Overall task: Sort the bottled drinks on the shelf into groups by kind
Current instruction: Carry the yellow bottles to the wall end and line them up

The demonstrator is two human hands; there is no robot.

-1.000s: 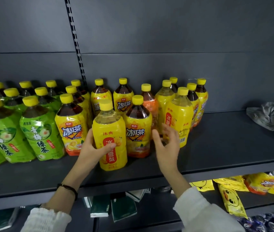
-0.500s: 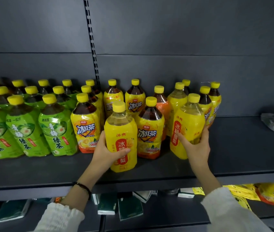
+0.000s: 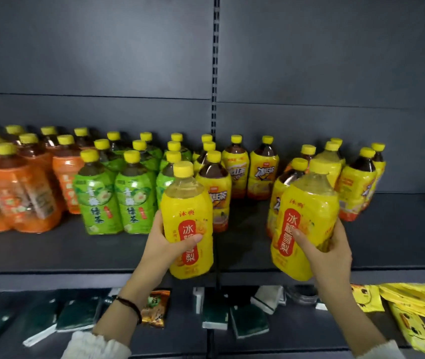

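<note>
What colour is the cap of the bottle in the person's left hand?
Yellow, clearest in the head view: the cap on the bottle in the left hand.

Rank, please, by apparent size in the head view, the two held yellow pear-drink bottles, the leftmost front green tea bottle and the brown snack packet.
1. right-hand pear-drink bottle and left-hand pear-drink bottle: alike, both nearest the camera, so unranked between them.
2. leftmost front green tea bottle.
3. brown snack packet.

Dim overhead light leaves a soft sheen on the back panel [image 3: 97, 60] at eleven o'clock. Orange bottles [image 3: 17, 195] at nine o'clock are motion-blurred, and the edges bow.
</note>
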